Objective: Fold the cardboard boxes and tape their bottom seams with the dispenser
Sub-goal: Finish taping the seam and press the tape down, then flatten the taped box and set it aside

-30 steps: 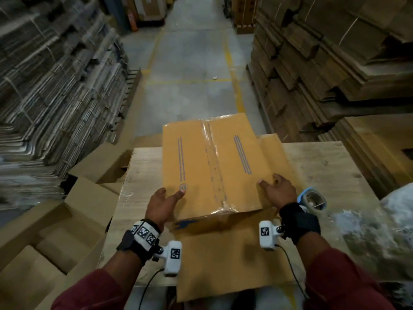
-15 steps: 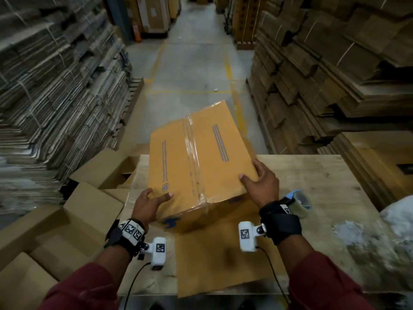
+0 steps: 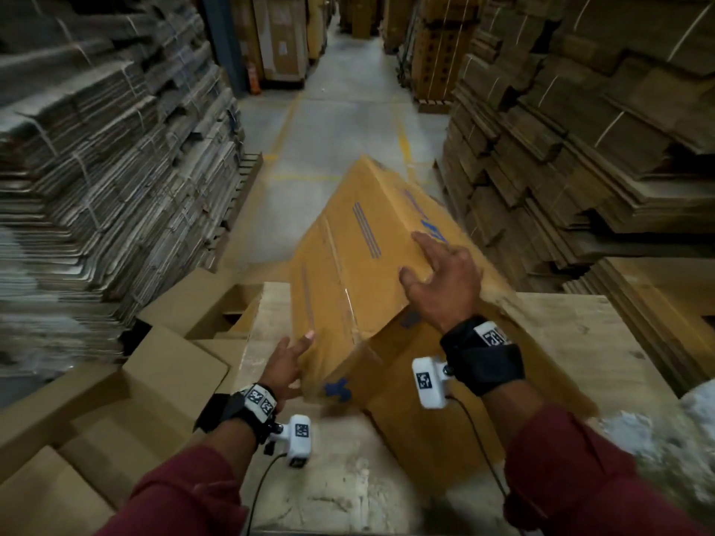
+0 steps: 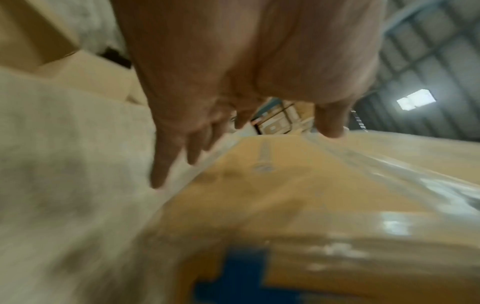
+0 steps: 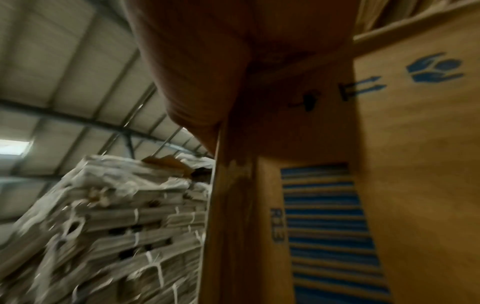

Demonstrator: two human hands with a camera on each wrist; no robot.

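Observation:
An orange-brown cardboard box (image 3: 348, 265) with blue print is tilted up off the wooden table (image 3: 580, 342), its far end raised towards the aisle. Clear tape (image 3: 336, 272) runs along the seam of the face turned to me. My left hand (image 3: 288, 361) touches the box's near left corner with straight fingers; in the left wrist view this hand (image 4: 233, 102) reaches over the taped box (image 4: 285, 195). My right hand (image 3: 441, 280) lies spread over the box's right edge, thumb on the taped face. In the right wrist view the palm (image 5: 233, 61) presses the printed side (image 5: 415, 164). No dispenser is in sight.
A flat cardboard sheet (image 3: 425, 439) lies on the table under the box. Open folded boxes (image 3: 174, 365) stand on the floor at my left. Tall stacks of flat cardboard line the left (image 3: 96, 187) and right (image 3: 580, 148) of the aisle. White plastic (image 3: 696, 412) lies at the table's right.
The box has been lifted from the table and swung so its far end points up and right. Both hands moved with it; the right hand rose to the upper right edge.

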